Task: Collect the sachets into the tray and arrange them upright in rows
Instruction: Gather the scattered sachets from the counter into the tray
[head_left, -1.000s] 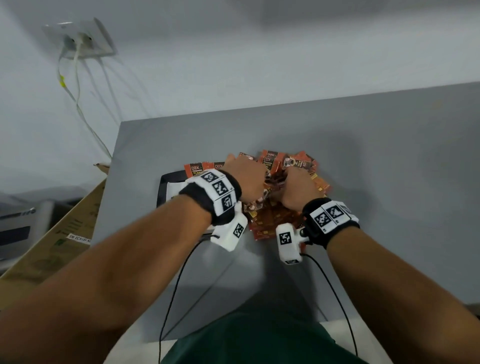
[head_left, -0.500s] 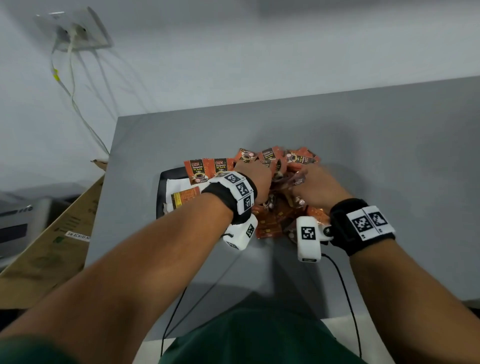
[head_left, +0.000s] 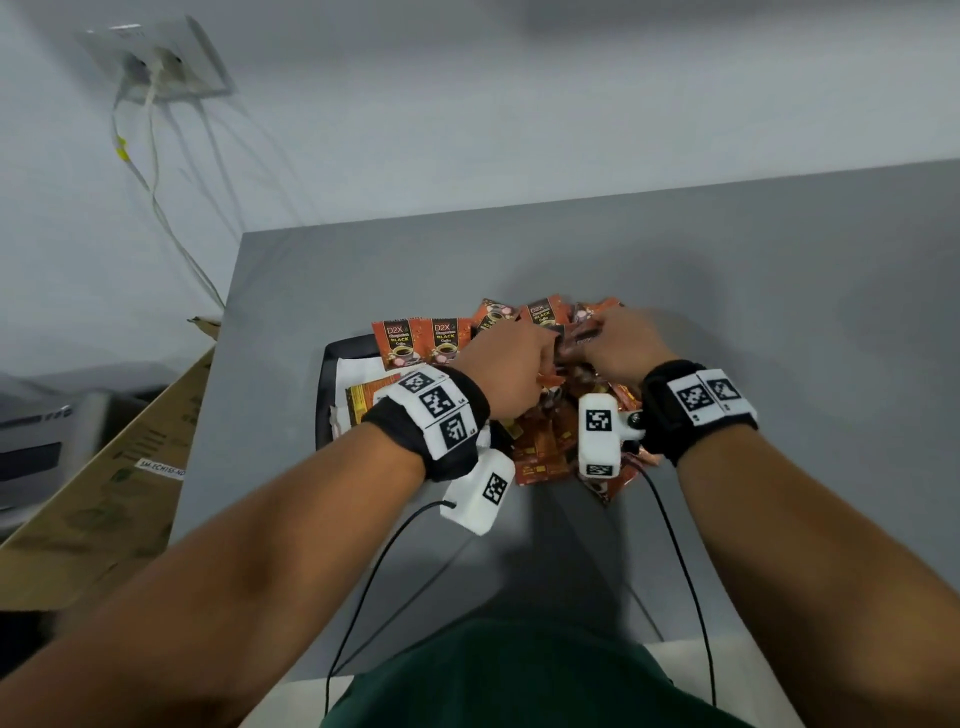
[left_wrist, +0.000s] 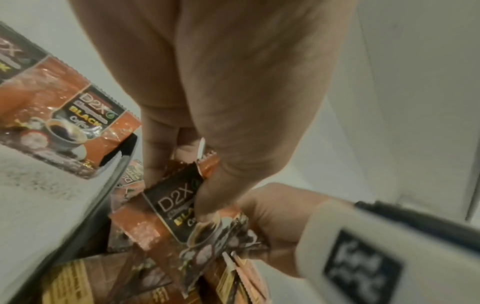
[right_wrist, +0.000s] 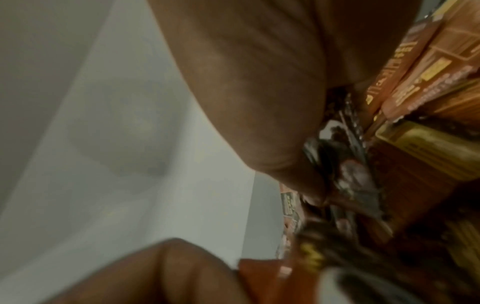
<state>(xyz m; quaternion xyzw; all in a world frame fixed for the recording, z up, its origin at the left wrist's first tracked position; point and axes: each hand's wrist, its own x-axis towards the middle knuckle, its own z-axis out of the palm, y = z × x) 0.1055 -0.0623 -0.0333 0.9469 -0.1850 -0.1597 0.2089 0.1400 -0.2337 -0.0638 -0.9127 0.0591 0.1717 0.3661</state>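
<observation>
Since a second ago my right hand (head_left: 618, 345) slid further out. Left hand (head_left: 511, 364) pinches a sachet (left_wrist: 179, 207); right grips another sachet edge, blurred. Pile (head_left: 545, 441) lies beside tray (head_left: 326, 395). I'd square the edges before standing them upright.

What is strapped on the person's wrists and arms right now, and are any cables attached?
Both forearms are bare, with no sleeves. Each wrist wears a black band carrying white panels printed with square black-and-white markers. A white boxy camera module, also marker-tagged, hangs beside each wrist. A thin black cable runs from each module back toward the body. A dark green garment shows below.
</observation>
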